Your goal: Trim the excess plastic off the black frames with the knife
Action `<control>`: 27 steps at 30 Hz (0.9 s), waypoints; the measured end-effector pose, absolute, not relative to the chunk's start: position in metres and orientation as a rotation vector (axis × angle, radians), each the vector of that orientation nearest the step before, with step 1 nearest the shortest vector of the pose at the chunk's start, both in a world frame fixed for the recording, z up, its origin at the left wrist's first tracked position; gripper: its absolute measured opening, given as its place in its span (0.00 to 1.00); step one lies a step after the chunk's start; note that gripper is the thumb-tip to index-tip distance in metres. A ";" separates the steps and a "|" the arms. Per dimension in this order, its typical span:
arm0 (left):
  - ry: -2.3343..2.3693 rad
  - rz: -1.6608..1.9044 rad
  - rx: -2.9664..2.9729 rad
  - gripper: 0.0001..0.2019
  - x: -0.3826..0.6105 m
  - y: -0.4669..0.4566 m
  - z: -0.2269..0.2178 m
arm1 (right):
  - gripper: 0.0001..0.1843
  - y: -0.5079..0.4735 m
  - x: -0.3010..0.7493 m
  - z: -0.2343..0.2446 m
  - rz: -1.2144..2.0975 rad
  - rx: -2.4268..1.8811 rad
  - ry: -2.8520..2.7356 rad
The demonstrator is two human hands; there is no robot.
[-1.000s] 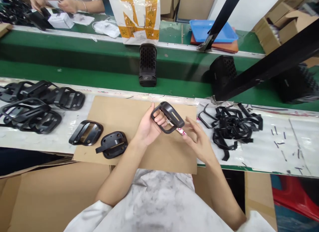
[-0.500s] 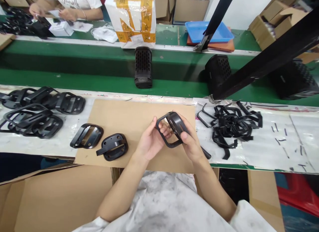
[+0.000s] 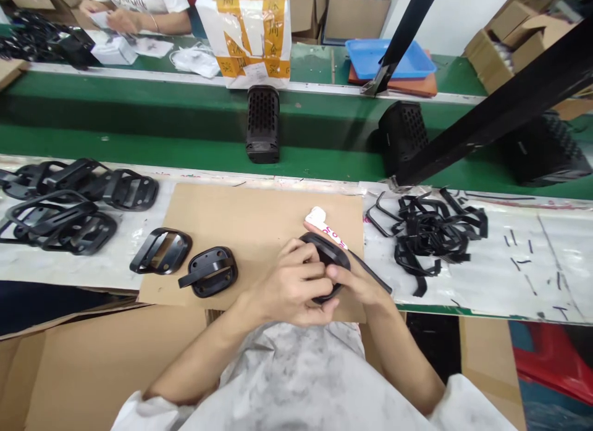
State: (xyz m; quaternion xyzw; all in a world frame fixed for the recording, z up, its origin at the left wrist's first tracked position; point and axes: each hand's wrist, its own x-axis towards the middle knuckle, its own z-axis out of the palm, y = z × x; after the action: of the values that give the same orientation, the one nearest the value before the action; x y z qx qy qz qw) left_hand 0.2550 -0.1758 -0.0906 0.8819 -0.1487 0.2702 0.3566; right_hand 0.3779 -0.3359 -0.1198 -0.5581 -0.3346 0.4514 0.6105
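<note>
Over the cardboard sheet (image 3: 259,218), both hands grip one black plastic bracket (image 3: 334,251) with rounded corners. My left hand (image 3: 299,283) wraps its fingers across the bracket's left side and partly hides it. From the right, my right hand (image 3: 359,283) holds it with the thumb pressed on its face. A white strip with pink print (image 3: 327,226) lies just beyond the bracket, beside a dark, thin bar (image 3: 373,273) partly behind my right hand. To the left, a bracket with a loop handle (image 3: 213,271) and a second similar bracket (image 3: 162,252) rest on the cardboard.
Several black brackets (image 3: 69,215) are heaped at the left. A pile of bent black strips (image 3: 430,227) lies at the right. Perforated black housings (image 3: 263,125) stand on the green surface, crossed by a slanted black post (image 3: 491,104). Across the bench, another person's hands (image 3: 118,20) hold something pale.
The bracket has been turned and brought lower, nearer my body. My left hand has moved from its left edge to wrap over it. The white printed strip has come into view.
</note>
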 end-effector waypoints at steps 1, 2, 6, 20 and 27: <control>-0.365 0.738 2.274 0.09 0.253 -0.174 -0.091 | 0.43 -0.335 0.375 -0.121 0.999 -1.306 -0.741; -0.282 0.772 2.240 0.10 0.251 -0.171 -0.093 | 0.44 -0.333 0.372 -0.122 0.953 -1.309 -0.711; 0.325 0.731 1.684 0.13 0.240 -0.164 -0.107 | 0.51 -0.328 0.364 -0.117 0.704 -1.294 -0.706; 0.413 0.097 0.202 0.17 0.258 -0.184 -0.094 | 0.47 -0.320 0.354 -0.113 0.239 -1.471 -1.090; 0.344 0.162 0.193 0.21 0.257 -0.195 -0.082 | 0.49 -0.323 0.348 -0.112 0.153 -1.418 -1.105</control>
State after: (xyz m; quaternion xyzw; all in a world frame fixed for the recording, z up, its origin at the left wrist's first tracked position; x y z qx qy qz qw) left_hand 0.2573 -0.1952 -0.0822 0.0956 0.1707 0.0803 0.9774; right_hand 0.3485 -0.3227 -0.1125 -0.6168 -0.4806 0.0666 0.6198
